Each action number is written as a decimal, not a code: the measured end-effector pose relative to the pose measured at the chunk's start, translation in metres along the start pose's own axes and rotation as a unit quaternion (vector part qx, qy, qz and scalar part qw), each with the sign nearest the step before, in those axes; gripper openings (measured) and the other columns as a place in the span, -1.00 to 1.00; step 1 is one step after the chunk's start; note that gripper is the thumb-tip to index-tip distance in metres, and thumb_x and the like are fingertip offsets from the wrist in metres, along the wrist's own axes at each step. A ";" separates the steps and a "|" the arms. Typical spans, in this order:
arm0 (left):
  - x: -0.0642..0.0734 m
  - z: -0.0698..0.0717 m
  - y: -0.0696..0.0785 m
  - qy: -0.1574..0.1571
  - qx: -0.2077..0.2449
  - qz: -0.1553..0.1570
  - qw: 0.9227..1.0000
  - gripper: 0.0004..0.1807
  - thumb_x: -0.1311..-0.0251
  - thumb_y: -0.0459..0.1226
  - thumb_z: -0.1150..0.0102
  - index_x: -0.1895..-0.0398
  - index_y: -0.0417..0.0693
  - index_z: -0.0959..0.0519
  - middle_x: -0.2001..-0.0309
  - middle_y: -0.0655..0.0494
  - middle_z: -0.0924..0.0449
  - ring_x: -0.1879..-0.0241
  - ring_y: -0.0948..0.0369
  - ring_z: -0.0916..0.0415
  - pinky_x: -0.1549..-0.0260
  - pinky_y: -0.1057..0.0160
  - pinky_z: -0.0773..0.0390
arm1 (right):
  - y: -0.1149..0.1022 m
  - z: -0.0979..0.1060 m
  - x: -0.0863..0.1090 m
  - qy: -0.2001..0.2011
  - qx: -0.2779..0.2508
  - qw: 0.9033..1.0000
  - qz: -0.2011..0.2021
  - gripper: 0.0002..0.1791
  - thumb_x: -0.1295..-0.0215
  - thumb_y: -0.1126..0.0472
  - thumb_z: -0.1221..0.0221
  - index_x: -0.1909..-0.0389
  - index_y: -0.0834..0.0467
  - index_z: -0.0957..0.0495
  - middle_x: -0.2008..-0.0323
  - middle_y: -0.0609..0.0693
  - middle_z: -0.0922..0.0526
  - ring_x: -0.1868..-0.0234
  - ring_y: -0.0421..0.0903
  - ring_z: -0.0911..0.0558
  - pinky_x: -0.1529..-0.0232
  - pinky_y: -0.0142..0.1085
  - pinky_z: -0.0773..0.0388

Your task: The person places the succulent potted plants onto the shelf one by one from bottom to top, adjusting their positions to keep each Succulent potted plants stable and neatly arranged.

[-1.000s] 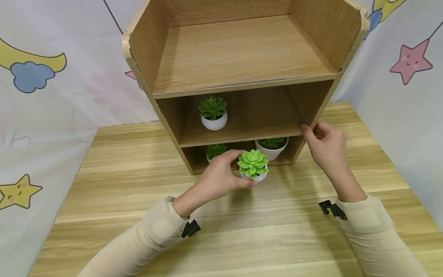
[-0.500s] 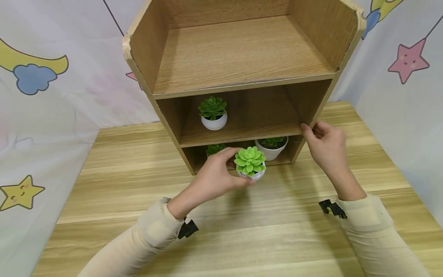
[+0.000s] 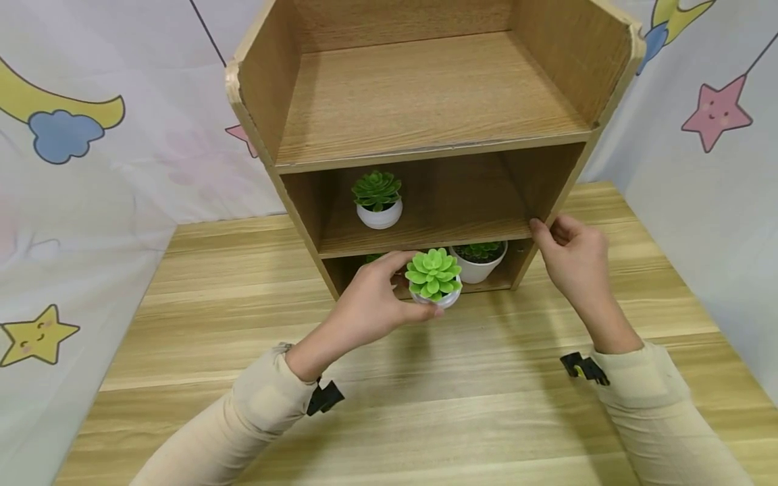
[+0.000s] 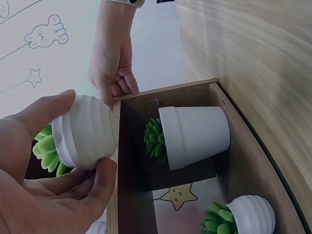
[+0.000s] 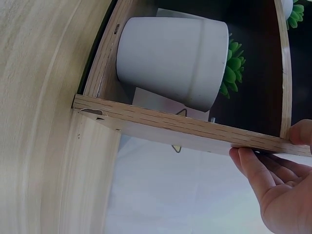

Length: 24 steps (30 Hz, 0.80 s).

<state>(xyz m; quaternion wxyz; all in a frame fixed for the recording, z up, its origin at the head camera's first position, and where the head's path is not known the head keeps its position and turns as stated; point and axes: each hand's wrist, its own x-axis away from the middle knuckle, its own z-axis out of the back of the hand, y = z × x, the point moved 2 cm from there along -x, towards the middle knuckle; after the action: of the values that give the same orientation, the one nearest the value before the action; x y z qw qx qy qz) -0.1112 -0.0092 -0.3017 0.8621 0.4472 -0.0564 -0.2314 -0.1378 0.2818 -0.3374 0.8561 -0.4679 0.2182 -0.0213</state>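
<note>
My left hand (image 3: 371, 297) holds a small potted succulent (image 3: 433, 273) upright between thumb and fingers, in front of the lower part of the wooden shelf (image 3: 437, 101). In the left wrist view its ribbed white pot (image 4: 90, 131) shows between thumb and fingertips. On the right, my right hand (image 3: 574, 260) pinches the shelf's side panel near the middle board. The right wrist view has the fingers (image 5: 258, 170) against the panel's outer face and the thumb at its front edge.
A darker succulent (image 3: 378, 196) stands left on the middle level. On the bottom level, a larger white pot (image 3: 477, 270) with a plant stands right; a smaller pot (image 4: 253, 217) is mostly hidden by my left hand in the head view. Wood-grained table (image 3: 474, 405) lies in front.
My left hand has shifted slightly left and up with the potted succulent, covering more of the lower left plant. The right hand keeps its hold on the side panel.
</note>
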 end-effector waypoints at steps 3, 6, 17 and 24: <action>0.000 0.003 0.001 0.004 -0.004 0.000 1.000 -0.33 0.17 -0.15 -0.62 -0.10 -0.03 -0.57 0.07 0.27 -0.57 0.19 0.25 -0.53 0.21 0.29 -0.55 | -0.001 -0.001 0.001 0.006 -0.003 1.000 0.008 -0.67 -0.38 0.13 -0.19 0.45 0.31 -0.65 0.70 -0.08 -0.58 0.76 -0.35 -0.29 0.77 -0.48 -0.12; 0.000 0.007 0.001 0.007 -0.010 0.005 1.000 -0.32 0.17 -0.13 -0.62 -0.10 -0.02 -0.57 0.05 0.28 -0.57 0.17 0.25 -0.53 0.18 0.29 -0.55 | -0.003 -0.001 0.002 0.012 -0.005 1.000 0.018 -0.60 -0.38 0.11 -0.18 0.60 0.29 -0.53 0.83 -0.08 -0.37 0.80 -0.33 -0.18 0.79 -0.44 -0.06; 0.003 0.022 0.005 0.017 -0.051 0.010 0.998 -0.23 0.16 -0.04 -0.60 -0.19 -0.04 -0.53 -0.06 0.24 -0.55 0.00 0.27 -0.47 0.01 0.13 -0.49 | -0.002 -0.002 0.003 0.012 -0.005 1.000 0.010 -0.58 -0.38 0.08 -0.17 0.59 0.29 -0.50 0.84 -0.07 -0.35 0.81 -0.32 -0.16 0.79 -0.41 -0.05; 0.006 0.033 0.007 0.024 -0.030 0.009 0.999 -0.25 0.17 -0.09 -0.60 -0.18 -0.03 -0.54 -0.01 0.25 -0.56 0.08 0.27 -0.50 0.09 0.17 -0.52 | -0.003 -0.001 0.003 0.010 0.003 1.000 0.005 -0.59 -0.39 0.06 -0.16 0.53 0.30 -0.55 0.84 -0.08 -0.32 0.82 -0.31 -0.14 0.80 -0.40 -0.03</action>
<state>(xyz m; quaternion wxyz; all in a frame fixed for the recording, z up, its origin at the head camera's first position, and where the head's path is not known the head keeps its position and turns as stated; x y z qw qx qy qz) -0.1139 -0.0327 -0.2772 0.8785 0.4256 -0.0329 -0.2145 -0.1350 0.2787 -0.3370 0.8553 -0.4645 0.2286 -0.0225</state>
